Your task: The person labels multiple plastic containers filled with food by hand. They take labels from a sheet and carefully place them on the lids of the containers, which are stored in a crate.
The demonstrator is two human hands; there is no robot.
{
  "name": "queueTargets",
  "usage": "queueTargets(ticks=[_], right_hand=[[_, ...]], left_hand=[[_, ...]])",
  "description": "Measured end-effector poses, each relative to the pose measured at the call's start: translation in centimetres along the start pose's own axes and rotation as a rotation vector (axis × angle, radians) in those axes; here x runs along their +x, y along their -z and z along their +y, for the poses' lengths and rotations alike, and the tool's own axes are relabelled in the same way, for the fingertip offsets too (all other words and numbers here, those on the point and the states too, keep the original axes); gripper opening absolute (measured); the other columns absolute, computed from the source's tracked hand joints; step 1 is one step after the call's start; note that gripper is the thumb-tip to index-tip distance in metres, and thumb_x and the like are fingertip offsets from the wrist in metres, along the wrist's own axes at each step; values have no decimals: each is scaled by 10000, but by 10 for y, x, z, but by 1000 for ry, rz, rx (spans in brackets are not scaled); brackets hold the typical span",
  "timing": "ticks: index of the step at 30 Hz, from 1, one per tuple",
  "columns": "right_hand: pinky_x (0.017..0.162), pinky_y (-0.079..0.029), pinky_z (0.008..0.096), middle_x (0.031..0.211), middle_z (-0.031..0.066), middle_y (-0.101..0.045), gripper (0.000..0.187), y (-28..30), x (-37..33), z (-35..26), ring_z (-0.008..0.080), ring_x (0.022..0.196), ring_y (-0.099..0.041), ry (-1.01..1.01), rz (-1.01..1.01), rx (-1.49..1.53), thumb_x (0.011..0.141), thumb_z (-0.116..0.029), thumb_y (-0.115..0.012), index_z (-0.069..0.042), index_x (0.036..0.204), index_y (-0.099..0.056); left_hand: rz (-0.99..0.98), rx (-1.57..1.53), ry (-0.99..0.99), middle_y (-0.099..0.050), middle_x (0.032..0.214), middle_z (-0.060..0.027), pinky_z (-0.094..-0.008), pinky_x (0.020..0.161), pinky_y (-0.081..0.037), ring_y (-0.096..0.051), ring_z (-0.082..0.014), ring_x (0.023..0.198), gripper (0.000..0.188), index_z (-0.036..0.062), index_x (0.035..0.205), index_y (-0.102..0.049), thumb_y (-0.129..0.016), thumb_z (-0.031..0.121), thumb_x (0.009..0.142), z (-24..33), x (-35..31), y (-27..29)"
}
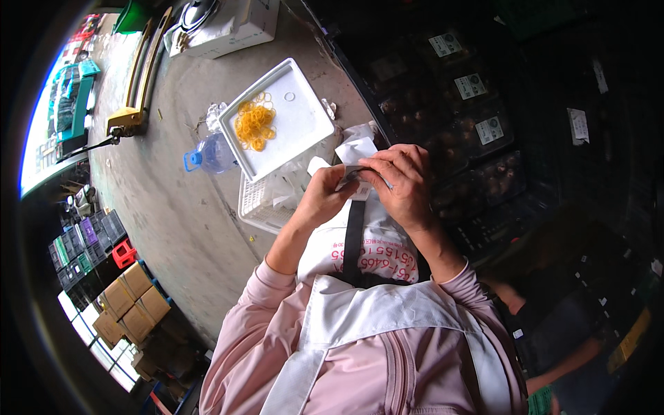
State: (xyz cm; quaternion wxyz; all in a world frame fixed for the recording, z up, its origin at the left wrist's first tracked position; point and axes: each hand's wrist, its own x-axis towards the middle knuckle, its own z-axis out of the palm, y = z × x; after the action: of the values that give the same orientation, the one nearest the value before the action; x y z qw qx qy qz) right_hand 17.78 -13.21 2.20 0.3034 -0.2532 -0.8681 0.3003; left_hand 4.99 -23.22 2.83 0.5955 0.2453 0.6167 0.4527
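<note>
In front of my body, both hands are raised close together over a white apron [373, 304]. My left hand [319, 198] is closed, with thumb and fingers pinching a white paper label strip [356, 150]. My right hand [403, 185] is closed on the same strip, its fingertips bent against the left ones. Part of the strip is hidden behind my fingers. Just beyond, to the left, lies a white tray [304, 131] with a heap of yellow rubber bands [254, 124] in it. Beneath the tray is a white plastic basket [259, 207] with clear film inside.
A clear bottle with a blue cap [218, 153] lies left of the tray. Dark crates of clear labelled packs [477, 104] line the right side. Cardboard boxes [135, 297], a yellow pallet jack [135, 97] and a white box [235, 31] stand farther off. Another person's arm [567, 363] shows lower right.
</note>
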Motion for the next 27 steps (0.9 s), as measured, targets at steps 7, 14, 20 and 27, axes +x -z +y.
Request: queueTargets(ticks=[7,14,20,27], right_hand=[[795,-356,351,825,-23,-590,97,4,-9,5,145,781,-540,155,1,-167,687,-112,-622,-91,782,-629],[768,-354,342,829,-33,-600,127,17,-13,11,129,767,-543,164,42,-185,640,-50,-624,-95,759,-627],[770,-340,340,919,-28,-565,157,11,0,21,157,807,-499,10,100,-125,683,-140,-652,-111,828,-599],[763,-349,342,839,-17,-571,133,10,15,31,170,787,-509,41,93,-142,685,-126,-643,-87,797,-585]], left_hand=[[114,-196,308,-521,656,-9,-202,510,-316,-429,-67,584,394,-4,778,-583,-498,377,829,-20,26,1],[147,-281,320,-584,815,-77,-263,616,-459,-558,-132,702,393,-13,914,-571,-437,353,860,23,39,-19],[0,-204,387,-587,880,-99,-292,643,-496,-589,-192,774,390,1,1008,-545,-382,331,879,34,61,-9],[-8,83,213,-462,534,-24,-249,479,-310,-365,-96,502,501,-11,839,-621,-351,410,878,22,68,-10]])
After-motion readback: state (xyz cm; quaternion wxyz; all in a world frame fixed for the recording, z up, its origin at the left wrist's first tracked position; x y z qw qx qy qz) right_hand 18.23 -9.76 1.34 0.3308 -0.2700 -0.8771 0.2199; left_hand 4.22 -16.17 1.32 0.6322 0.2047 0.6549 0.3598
